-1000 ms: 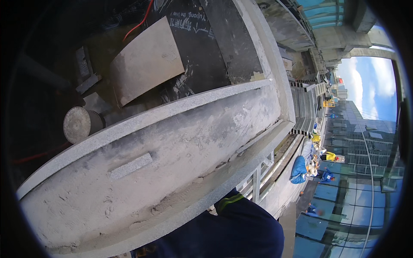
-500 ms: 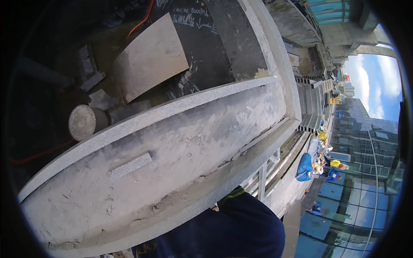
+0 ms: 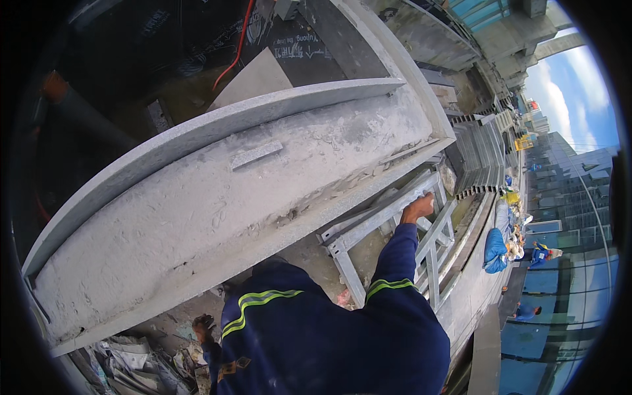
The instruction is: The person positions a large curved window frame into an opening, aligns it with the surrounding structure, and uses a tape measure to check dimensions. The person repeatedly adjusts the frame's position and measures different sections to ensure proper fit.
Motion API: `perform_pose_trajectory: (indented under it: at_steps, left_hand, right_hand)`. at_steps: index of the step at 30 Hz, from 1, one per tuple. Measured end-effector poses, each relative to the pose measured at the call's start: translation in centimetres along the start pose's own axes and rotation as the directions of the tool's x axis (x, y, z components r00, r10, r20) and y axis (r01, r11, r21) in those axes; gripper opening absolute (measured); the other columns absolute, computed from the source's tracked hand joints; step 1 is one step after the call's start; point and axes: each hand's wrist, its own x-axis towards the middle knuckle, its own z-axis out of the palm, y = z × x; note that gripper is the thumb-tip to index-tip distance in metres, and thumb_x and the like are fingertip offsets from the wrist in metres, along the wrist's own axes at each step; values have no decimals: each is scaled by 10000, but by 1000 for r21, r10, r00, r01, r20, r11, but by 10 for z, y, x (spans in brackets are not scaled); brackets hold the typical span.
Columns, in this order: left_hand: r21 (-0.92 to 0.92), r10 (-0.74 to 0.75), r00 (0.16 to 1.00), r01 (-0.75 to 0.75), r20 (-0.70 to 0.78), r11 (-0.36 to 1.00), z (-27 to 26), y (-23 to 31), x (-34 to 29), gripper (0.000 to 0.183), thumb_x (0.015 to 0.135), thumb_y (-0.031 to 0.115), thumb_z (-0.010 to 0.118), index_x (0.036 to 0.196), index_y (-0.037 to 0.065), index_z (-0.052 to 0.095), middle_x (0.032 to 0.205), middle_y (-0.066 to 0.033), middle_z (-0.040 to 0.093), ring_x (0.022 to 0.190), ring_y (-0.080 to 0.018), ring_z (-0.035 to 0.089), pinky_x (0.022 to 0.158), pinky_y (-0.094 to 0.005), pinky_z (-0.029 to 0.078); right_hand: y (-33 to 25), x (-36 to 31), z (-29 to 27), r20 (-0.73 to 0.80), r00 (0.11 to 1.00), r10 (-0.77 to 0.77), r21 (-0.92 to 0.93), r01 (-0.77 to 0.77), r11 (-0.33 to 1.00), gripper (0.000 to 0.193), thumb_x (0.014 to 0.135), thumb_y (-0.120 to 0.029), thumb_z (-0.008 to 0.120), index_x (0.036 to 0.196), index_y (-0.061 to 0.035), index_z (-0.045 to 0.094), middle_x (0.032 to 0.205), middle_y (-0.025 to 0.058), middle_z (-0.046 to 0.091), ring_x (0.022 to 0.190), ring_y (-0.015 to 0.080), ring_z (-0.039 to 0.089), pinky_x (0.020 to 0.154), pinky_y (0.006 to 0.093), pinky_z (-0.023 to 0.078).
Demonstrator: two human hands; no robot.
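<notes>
My right hand (image 3: 419,208) reaches forward past the concrete trough, its fingers wrapped over a bar of a grey metal frame (image 3: 368,225) with several crossbars and legs. A small whitish patch shows by the fingertips; I cannot make out what it is. Low at the left, my left hand (image 3: 203,327) hangs in shadow with its fingers apart, holding nothing that I can see. It is near a heap of crumpled grey scraps (image 3: 135,368) on the ground. Navy clothing with yellow-green reflective stripes fills the lower middle.
A long concrete trough (image 3: 197,204) with raised stone edges crosses the view, with a short stone strip (image 3: 257,155) lying in it. Beyond is a dark pit with a red hose (image 3: 238,52) and a leaning slab (image 3: 257,79). Stacked metal channels (image 3: 477,155), a blue bag (image 3: 495,250) and people stand rightward.
My view has shifted, bringing more of the near ground into sight. Both hands and most of the metal frame now show, with my right hand on the frame; earlier, mainly navy clothing showed.
</notes>
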Motion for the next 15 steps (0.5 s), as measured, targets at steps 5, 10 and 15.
perform_pose_trajectory:
  at_steps: [5,10,15]
  left_hand:
    - [39,19,1000,-18,-14,999,-61,-1,3,455,971,465,740,1166,59,682,1116,-165,774,965,-330,755,748,-465,591]
    - [57,-32,995,38,-98,998,-112,-11,-8,506,992,472,709,1209,15,705,1066,-181,778,898,-316,752,696,-431,591]
    - [-46,11,980,-21,-197,999,-175,-30,-42,388,1030,367,641,1187,17,703,1049,-162,777,902,-309,752,697,-438,587]
  right_hand:
    - [-103,-47,15,251,956,-155,266,86,960,277,986,-208,599,924,19,746,721,1,568,626,126,502,576,337,402]
    - [-217,-162,-4,405,778,-481,298,385,874,249,1022,-184,601,969,16,740,747,49,612,683,149,544,646,350,451]
    - [-301,-285,-1,536,525,-661,451,484,750,235,1041,-185,619,1010,26,718,774,82,641,730,162,558,699,355,479]
